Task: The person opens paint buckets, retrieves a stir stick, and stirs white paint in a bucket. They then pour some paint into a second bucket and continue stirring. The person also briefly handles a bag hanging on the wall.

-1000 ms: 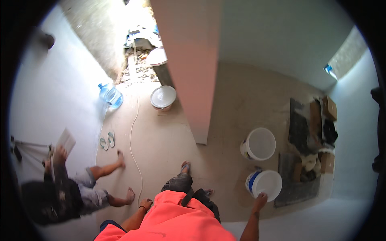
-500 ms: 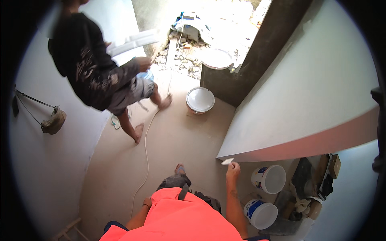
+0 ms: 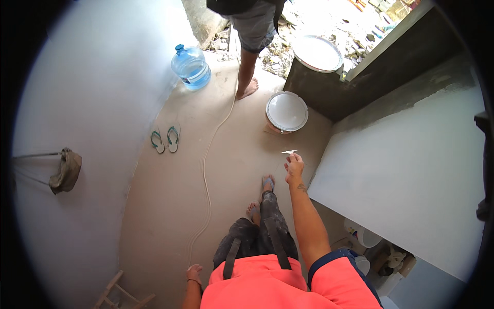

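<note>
My right hand (image 3: 294,168) is closed on a small, thin, white flat piece (image 3: 289,152), held by the fingertips out in front of me. What kind of thing it is I cannot make out. Just beyond it on the floor stands a round bucket (image 3: 269,121) with a whitish surface inside its rim. Low at my left side hangs my left hand (image 3: 194,273), near a pale cable (image 3: 206,180). Its fingers are too small and partly turned away to read.
A co-worker (image 3: 252,31) stands at the bright opening over rubble. A blue water jug (image 3: 191,68) and flip-flops (image 3: 165,140) are by the left wall. A round white-topped container (image 3: 318,53) rests on the dark ledge. Buckets (image 3: 368,237) stand beneath the white slab (image 3: 391,170) at right.
I have moved forward, and my right hand with the white piece is nearer the bucket. The co-worker has walked from the left to the opening, uncovering the jug and flip-flops.
</note>
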`<state>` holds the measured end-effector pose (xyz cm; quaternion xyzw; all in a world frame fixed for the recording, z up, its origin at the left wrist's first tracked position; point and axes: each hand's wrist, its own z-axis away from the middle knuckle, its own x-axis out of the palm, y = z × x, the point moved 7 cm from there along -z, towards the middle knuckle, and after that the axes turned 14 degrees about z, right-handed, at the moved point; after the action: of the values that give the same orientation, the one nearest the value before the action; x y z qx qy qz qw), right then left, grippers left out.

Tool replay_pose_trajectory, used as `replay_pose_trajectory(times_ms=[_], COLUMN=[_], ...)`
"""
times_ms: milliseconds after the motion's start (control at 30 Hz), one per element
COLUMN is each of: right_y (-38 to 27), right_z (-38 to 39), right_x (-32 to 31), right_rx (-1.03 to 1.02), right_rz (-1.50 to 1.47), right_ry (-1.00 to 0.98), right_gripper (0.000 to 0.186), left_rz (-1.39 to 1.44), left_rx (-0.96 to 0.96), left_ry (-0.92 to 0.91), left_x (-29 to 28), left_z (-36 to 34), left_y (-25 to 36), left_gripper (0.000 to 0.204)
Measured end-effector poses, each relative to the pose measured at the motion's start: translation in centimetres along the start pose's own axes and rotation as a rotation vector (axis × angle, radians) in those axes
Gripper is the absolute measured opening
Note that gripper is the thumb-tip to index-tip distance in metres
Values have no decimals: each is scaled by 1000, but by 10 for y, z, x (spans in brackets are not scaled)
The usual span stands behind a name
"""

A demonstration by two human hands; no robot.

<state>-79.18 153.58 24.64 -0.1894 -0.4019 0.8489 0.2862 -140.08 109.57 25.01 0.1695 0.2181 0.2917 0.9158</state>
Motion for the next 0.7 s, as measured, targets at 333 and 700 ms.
replay_pose_trajectory(times_ms=[333, 700], right_y=[18, 40], right_z=[-129, -212], right_x=[21, 4], right_rx=[-72, 96], right_rz=[614, 593], right_ry=[191, 304], right_gripper=[24, 14], left_rz=[-131, -672], left_rx=[94, 893], left_ry=[-470, -640], left_x=[474, 1046], left_z=[-124, -219], left_y=[160, 259], left_gripper=[28, 36])
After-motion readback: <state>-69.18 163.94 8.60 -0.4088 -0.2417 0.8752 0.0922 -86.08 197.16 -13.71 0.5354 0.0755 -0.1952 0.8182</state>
